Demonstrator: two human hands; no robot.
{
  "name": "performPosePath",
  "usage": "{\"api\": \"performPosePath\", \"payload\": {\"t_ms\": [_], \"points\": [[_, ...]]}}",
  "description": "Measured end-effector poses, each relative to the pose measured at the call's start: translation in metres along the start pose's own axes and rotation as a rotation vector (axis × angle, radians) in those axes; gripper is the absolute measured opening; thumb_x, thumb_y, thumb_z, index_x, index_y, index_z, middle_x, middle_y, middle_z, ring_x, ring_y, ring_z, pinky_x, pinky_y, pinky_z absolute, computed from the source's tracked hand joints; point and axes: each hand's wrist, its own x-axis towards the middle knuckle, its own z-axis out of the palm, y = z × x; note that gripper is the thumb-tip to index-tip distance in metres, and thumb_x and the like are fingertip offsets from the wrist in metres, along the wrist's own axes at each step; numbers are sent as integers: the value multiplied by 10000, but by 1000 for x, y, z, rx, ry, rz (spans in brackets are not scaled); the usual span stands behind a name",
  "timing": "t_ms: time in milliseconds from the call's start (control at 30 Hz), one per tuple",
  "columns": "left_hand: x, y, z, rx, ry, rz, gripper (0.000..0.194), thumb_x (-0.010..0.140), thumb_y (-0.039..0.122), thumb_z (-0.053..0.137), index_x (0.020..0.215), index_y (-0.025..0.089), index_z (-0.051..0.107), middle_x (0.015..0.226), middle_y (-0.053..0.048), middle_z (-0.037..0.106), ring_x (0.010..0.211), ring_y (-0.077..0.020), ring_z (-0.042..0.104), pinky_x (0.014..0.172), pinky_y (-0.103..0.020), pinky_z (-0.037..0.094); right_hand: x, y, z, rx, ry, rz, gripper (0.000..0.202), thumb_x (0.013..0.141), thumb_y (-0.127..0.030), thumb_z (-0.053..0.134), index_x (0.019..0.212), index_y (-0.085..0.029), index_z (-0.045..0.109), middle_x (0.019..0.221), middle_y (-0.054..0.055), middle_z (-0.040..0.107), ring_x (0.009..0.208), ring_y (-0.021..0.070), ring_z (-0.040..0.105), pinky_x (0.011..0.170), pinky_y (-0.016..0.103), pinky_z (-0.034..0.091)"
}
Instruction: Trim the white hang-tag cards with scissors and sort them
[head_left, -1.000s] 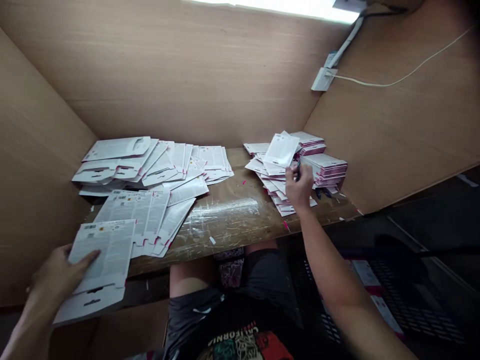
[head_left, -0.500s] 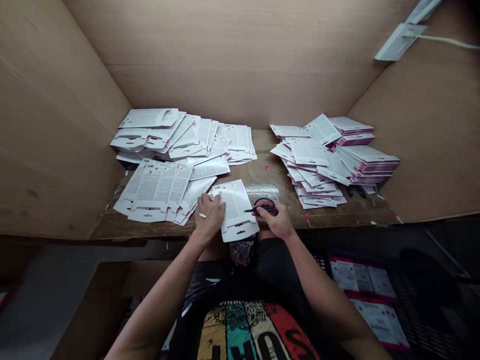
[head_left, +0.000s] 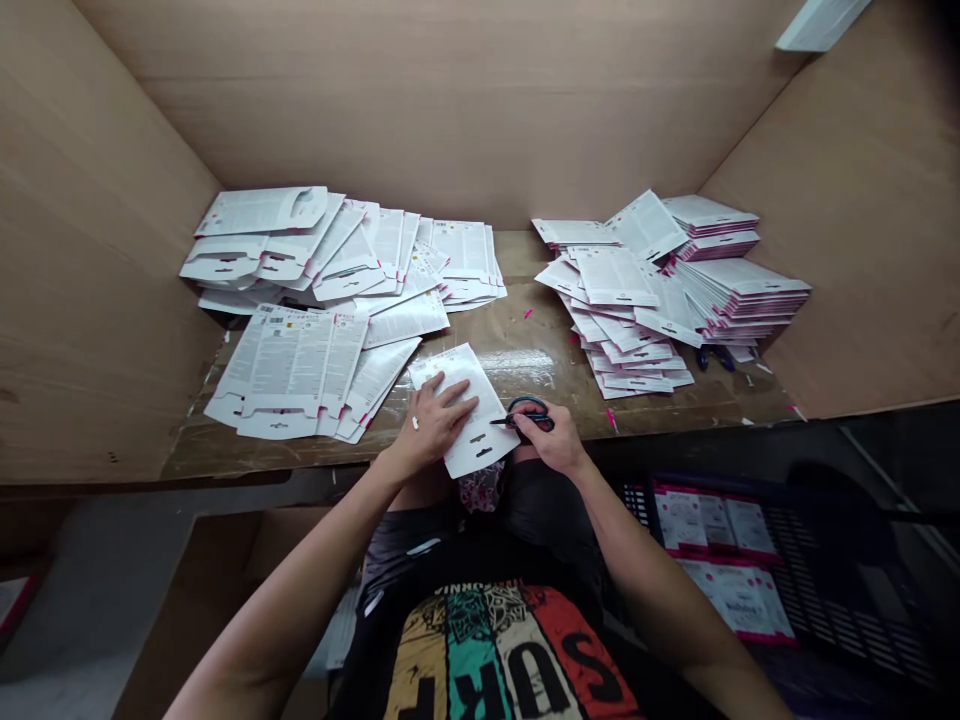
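Observation:
A white cardboard sleeve (head_left: 480, 420) with small print and hang slots lies tilted at the table's front edge, its slotted end over my lap. My left hand (head_left: 435, 420) rests flat on its upper left part, fingers spread. In my right hand (head_left: 551, 435) is a pair of scissors (head_left: 529, 413) with dark handles, the blades pointing left over the sleeve's right edge. Whether the blades touch the card I cannot tell. Left of my hands spreads a loose heap of similar white sleeves (head_left: 285, 360).
At the right stand a messy pile of sleeves (head_left: 615, 280) and neater stacks with pink edges (head_left: 757, 285). Dark-handled tools (head_left: 716, 358) lie beside them. Wooden panels (head_left: 465, 110) enclose the table. Below right is a dark blue crate (head_left: 825, 590) with packets; an open carton (head_left: 202, 590) stands below left.
My left hand has shifted from the sleeve's left edge onto its face, fingers now spread. The sleeve has turned slightly. The scissors stay at its right edge; the view has tilted a little.

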Motion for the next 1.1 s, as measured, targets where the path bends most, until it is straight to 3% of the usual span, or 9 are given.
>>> {"api": "performPosePath", "payload": {"t_ms": [233, 433, 567, 667, 800, 967, 1033, 1100], "points": [[0, 5, -3, 16, -62, -45, 367, 1057, 327, 622, 1394, 393, 752, 1606, -30, 608, 1541, -467, 377, 1163, -705, 405, 1, 6, -2, 44, -59, 10, 260, 957, -461, 745, 941, -204, 779, 938, 71, 804, 848, 239, 773, 824, 355, 643], [1, 3, -1, 36, -54, -21, 375, 1048, 318, 629, 1396, 390, 750, 1613, -44, 598, 1524, -463, 394, 1147, -704, 420, 4, -1, -5, 138, -211, 46, 346, 904, -540, 809, 892, -197, 771, 882, 53, 790, 810, 238, 787, 802, 372, 670], [3, 4, 0, 13, -43, 23, 362, 1038, 271, 625, 1357, 371, 765, 1562, -59, 640, 1474, -423, 454, 1127, -676, 437, 6, 2, -1, 276, -47, 114, 445, 864, -644, 826, 939, -211, 755, 918, 52, 782, 819, 257, 807, 812, 421, 700], [6, 11, -4, -100, -90, 111, 306, 1050, 233, 581, 1236, 326, 805, 1423, -77, 719, 1314, -326, 577, 1089, -562, 476, 6, 4, 5, 250, 0, 51, 440, 956, -660, 727, 1069, -236, 759, 1131, 79, 772, 985, 265, 809, 921, 443, 692], [13, 28, -7, -138, -97, 109, 182, 1046, 303, 617, 1050, 267, 796, 1313, -87, 737, 1251, -312, 574, 1056, -529, 463, 3, 3, 8, -60, -104, -200, 334, 1097, -514, 563, 1143, -261, 776, 1346, 110, 715, 1234, 267, 721, 1112, 449, 592], [21, 46, -6, -4, -158, 28, 144, 988, 150, 604, 1013, 213, 731, 1282, -144, 697, 1235, -358, 557, 1003, -569, 486, -1, 5, 13, -286, -166, -346, 261, 1107, -290, 501, 1247, -253, 718, 1435, 128, 666, 1285, 269, 687, 1101, 443, 578], [13, 51, -20, -23, -172, 46, 171, 993, 123, 572, 1032, 205, 717, 1313, -159, 678, 1227, -344, 575, 1023, -560, 502, -3, 7, 18, -351, -150, -351, 255, 1088, -244, 506, 1251, -242, 701, 1434, 136, 660, 1279, 276, 685, 1068, 434, 589], [-5, 57, -44, -200, -278, 165, 183, 1043, 168, 539, 1038, 226, 713, 1323, -133, 692, 1188, -292, 626, 1029, -485, 536, -4, 9, 23, -415, -140, -344, 254, 1063, -208, 516, 1240, -241, 696, 1432, 137, 659, 1260, 283, 688, 1040, 424, 598]]}}
